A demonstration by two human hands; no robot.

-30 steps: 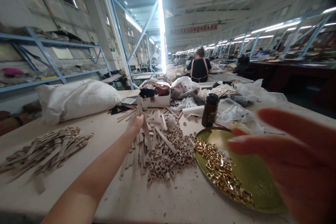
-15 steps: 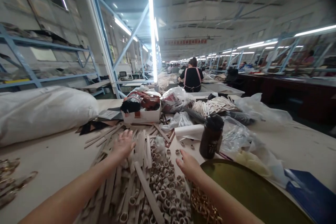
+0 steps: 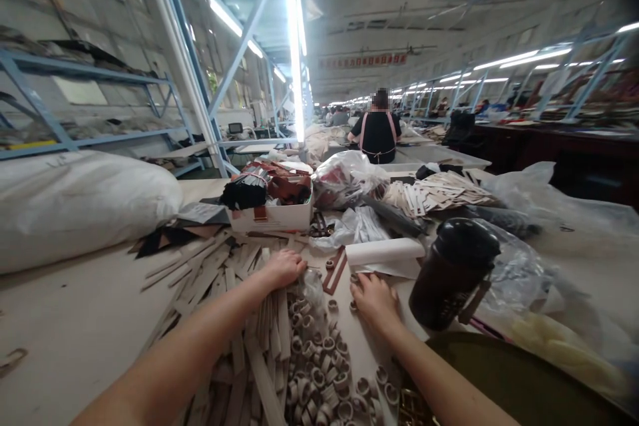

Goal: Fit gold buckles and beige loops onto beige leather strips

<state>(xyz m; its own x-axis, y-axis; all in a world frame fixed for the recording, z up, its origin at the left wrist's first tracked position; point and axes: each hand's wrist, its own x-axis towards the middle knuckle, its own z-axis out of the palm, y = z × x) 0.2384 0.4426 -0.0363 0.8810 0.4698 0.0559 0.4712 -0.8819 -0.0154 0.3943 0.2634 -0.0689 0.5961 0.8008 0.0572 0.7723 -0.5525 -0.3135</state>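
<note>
My left hand [image 3: 285, 269] is over the far end of a heap of pale flat strips [image 3: 238, 289]. Its fingers are curled down beside a crumpled bit of clear plastic [image 3: 313, 289]; what they hold, if anything, is hidden. Palm down on the table, my right hand [image 3: 377, 299] has its fingers stretched and slightly apart. The fingertips touch or nearly touch a small pale strap loop [image 3: 354, 278], and another loop [image 3: 353, 307] lies by the thumb. Between my forearms spreads a pile of such loops [image 3: 319, 373]. A brown right-angled strip [image 3: 335, 271] lies between the hands.
A dark lidded bottle [image 3: 452, 273] stands right of my right hand, behind a dark green round tray [image 3: 499, 366]. Beyond are a white roll [image 3: 384, 251], a white box of leather pieces [image 3: 272, 218] and plastic bags [image 3: 349, 180]. A person [image 3: 378, 130] sits further back, facing away.
My left hand has moved right across the strips, its fingers now curled. My right hand has come down onto the table by the loose loops. The view has shifted closer to the table.
</note>
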